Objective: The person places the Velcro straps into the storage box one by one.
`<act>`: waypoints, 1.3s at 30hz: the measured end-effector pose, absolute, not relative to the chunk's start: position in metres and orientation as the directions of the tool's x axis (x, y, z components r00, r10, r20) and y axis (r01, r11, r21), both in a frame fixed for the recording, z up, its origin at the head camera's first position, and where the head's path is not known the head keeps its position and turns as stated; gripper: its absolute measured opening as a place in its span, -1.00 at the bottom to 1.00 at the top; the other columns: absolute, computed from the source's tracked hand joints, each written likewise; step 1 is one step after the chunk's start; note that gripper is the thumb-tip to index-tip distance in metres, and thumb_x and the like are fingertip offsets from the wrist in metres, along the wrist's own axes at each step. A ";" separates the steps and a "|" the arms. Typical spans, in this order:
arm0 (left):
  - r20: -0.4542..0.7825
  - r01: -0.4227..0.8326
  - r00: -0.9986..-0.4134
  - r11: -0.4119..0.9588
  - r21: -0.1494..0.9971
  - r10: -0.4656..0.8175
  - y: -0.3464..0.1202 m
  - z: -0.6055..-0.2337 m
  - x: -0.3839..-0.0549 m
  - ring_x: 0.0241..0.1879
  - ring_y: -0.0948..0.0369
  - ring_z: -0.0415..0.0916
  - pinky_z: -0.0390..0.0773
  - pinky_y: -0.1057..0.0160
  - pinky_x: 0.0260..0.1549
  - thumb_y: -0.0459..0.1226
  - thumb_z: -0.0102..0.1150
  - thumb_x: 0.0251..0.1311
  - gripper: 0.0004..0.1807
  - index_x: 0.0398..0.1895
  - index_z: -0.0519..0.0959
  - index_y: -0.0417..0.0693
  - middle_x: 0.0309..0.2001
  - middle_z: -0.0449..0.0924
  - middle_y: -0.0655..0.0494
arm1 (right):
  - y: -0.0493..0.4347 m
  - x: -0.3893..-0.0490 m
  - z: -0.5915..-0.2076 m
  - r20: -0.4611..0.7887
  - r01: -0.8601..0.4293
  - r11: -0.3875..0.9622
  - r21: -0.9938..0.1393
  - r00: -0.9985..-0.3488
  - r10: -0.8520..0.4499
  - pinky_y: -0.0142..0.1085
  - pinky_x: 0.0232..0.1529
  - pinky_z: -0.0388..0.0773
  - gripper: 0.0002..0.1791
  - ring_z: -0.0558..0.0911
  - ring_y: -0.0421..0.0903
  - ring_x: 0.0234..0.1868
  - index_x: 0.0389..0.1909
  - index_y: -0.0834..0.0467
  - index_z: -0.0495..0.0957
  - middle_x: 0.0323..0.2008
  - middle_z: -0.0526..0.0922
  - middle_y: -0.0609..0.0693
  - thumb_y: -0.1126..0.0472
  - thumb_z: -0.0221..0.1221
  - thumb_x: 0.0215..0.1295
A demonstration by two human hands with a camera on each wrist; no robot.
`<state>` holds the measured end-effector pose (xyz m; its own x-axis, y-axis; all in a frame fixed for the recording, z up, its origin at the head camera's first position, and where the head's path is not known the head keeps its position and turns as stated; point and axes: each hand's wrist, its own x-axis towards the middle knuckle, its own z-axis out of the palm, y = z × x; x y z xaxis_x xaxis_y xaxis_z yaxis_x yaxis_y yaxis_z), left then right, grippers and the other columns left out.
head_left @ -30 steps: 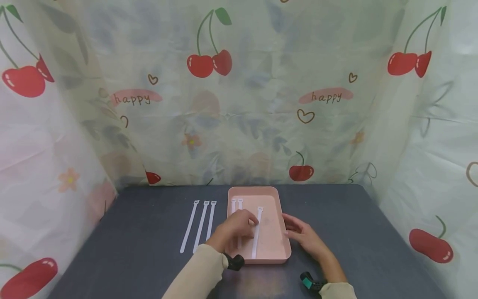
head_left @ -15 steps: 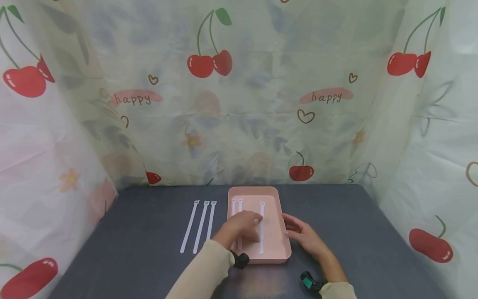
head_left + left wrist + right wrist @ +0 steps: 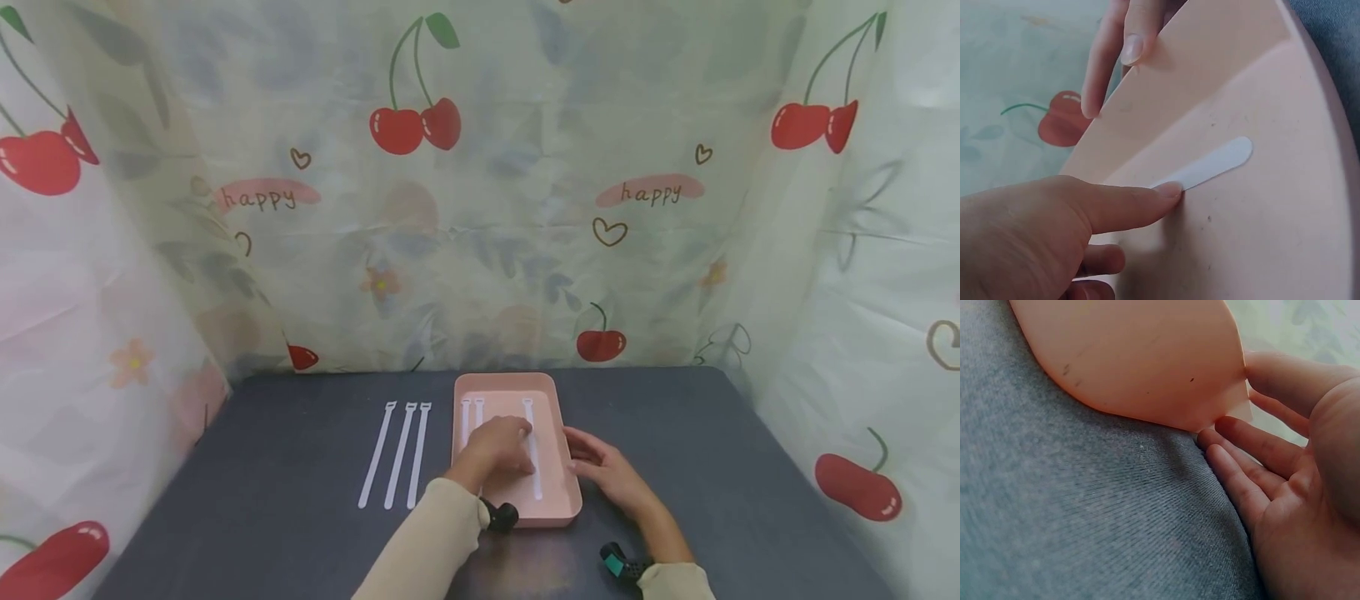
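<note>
My left hand (image 3: 495, 446) reaches over a shallow pink tray (image 3: 504, 380), its thumb and index fingertips apart on a white cable tie (image 3: 537, 485). In the left wrist view, the straight thumb (image 3: 1135, 205) presses the cable tie (image 3: 1216, 165) near its rounded end; two other fingers are bent beneath. Two more cable ties (image 3: 479, 412) lie at the tray's left side, partly hidden by this hand. My right hand (image 3: 611, 475) rests against the tray's right wall, fingers extended. In the right wrist view, its fingertips (image 3: 1229, 425) meet the tray's outer wall (image 3: 1147, 369).
Left of the tray, three white cable ties (image 3: 400, 457) lie side by side on the dark table (image 3: 300, 483), heads pointing away. A patterned curtain (image 3: 480, 250) encloses the back and both sides. Each wrist bears a small black device (image 3: 504, 517).
My left hand has moved right, shifting the cable tie under its fingers right and farther back in the tray, its tilt reversed. The right hand stays at the tray's side.
</note>
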<state>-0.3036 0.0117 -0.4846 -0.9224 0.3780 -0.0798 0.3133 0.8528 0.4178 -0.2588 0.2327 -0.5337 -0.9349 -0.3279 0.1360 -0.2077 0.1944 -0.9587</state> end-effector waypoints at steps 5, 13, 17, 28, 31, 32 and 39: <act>-0.067 0.290 -0.935 0.860 0.420 0.349 0.016 -0.490 -0.303 -0.05 0.15 0.51 0.49 0.17 -0.01 -0.05 0.53 -0.17 -0.31 0.16 0.59 0.08 0.06 0.62 0.15 | 0.231 -0.259 -0.534 0.152 -0.225 0.188 -0.956 -0.929 -0.339 -0.45 0.08 0.44 -0.35 0.44 0.26 0.22 0.40 0.36 0.20 0.26 0.38 0.37 0.30 0.18 0.34; -0.081 0.256 -0.943 0.861 0.440 0.322 0.027 -0.491 -0.300 0.08 0.11 0.49 0.44 0.10 0.10 -0.04 0.49 -0.08 -0.32 0.21 0.56 0.09 0.13 0.58 0.15 | 0.232 -0.260 -0.533 0.144 -0.218 0.198 -0.955 -0.932 -0.332 -0.46 0.08 0.44 -0.34 0.44 0.23 0.22 0.41 0.28 0.23 0.28 0.38 0.32 0.25 0.20 0.34; -0.096 0.240 -0.945 0.860 0.450 0.313 0.031 -0.491 -0.300 0.10 0.09 0.48 0.43 0.07 0.12 -0.07 0.49 -0.07 -0.32 0.22 0.56 0.09 0.13 0.58 0.14 | 0.233 -0.260 -0.534 0.149 -0.226 0.203 -0.953 -0.930 -0.335 -0.45 0.09 0.44 -0.35 0.44 0.22 0.23 0.41 0.29 0.22 0.29 0.37 0.32 0.26 0.19 0.34; -0.119 0.249 -0.933 0.850 0.465 0.338 0.042 -0.493 -0.293 0.01 0.13 0.50 0.44 0.12 0.09 -0.06 0.44 -0.03 -0.34 0.23 0.54 0.11 0.13 0.58 0.14 | 0.232 -0.259 -0.536 0.123 -0.196 0.202 -0.960 -0.938 -0.324 -0.37 0.12 0.45 -0.34 0.44 0.20 0.24 0.41 0.26 0.24 0.29 0.38 0.29 0.23 0.21 0.33; -0.122 0.254 -0.930 0.847 0.466 0.346 0.043 -0.493 -0.291 0.04 0.12 0.50 0.44 0.10 0.10 -0.05 0.44 -0.02 -0.33 0.24 0.54 0.10 0.13 0.57 0.13 | 0.232 -0.258 -0.535 0.100 -0.177 0.229 -0.957 -0.945 -0.311 -0.27 0.16 0.45 -0.33 0.44 0.18 0.24 0.42 0.22 0.25 0.30 0.38 0.25 0.19 0.22 0.33; -0.125 0.254 -0.929 0.847 0.467 0.348 0.043 -0.493 -0.291 0.04 0.11 0.50 0.44 0.10 0.10 -0.05 0.44 -0.02 -0.33 0.24 0.53 0.09 0.14 0.57 0.12 | 0.231 -0.258 -0.535 0.094 -0.170 0.234 -0.957 -0.948 -0.304 -0.23 0.18 0.45 -0.33 0.44 0.16 0.24 0.42 0.20 0.25 0.30 0.39 0.23 0.18 0.22 0.33; -0.117 0.263 -0.921 0.814 0.518 0.372 0.037 -0.496 -0.295 0.09 0.14 0.48 0.41 0.07 0.15 -0.03 0.38 0.05 -0.35 0.27 0.50 0.10 0.17 0.55 0.16 | 0.233 -0.259 -0.536 0.112 -0.189 0.237 -0.953 -0.945 -0.307 -0.16 0.19 0.44 -0.33 0.45 0.17 0.24 0.42 0.20 0.25 0.30 0.39 0.24 0.17 0.22 0.33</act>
